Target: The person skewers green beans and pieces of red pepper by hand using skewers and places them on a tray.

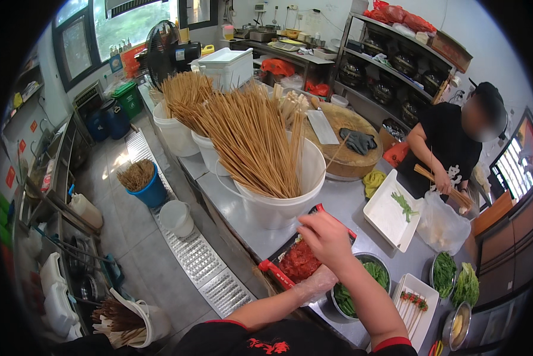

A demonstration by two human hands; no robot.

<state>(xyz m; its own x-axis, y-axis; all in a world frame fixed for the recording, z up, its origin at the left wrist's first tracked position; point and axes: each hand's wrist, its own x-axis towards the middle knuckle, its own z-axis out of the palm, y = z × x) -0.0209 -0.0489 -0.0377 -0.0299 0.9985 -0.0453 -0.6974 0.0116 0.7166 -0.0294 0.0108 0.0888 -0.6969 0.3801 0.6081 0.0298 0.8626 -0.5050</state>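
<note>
A black tray with red ends point(279, 273) lies in front of me on the metal table, beside the large white bucket of skewers point(273, 209). Red raw, sliced meat point(299, 261) fills much of it. My right hand point(327, 238), bare, is over the tray's far side with its fingers bent; whether they hold anything is not visible. My left hand point(317, 285) wears a clear plastic glove and is at the tray's near edge. The right forearm crosses in front of it and hides its fingers. A steel bowl of cut green vegetables point(375, 271) stands just right of my hands.
A white tray point(432, 293) holds several filled skewers. Leafy greens point(444, 273) are beyond it. Across the table, a person point(453, 133) grips a bundle of sticks. A cleaver point(322, 127) lies on the round chopping block point(360, 162). Buckets point(177, 220) stand on the floor at left.
</note>
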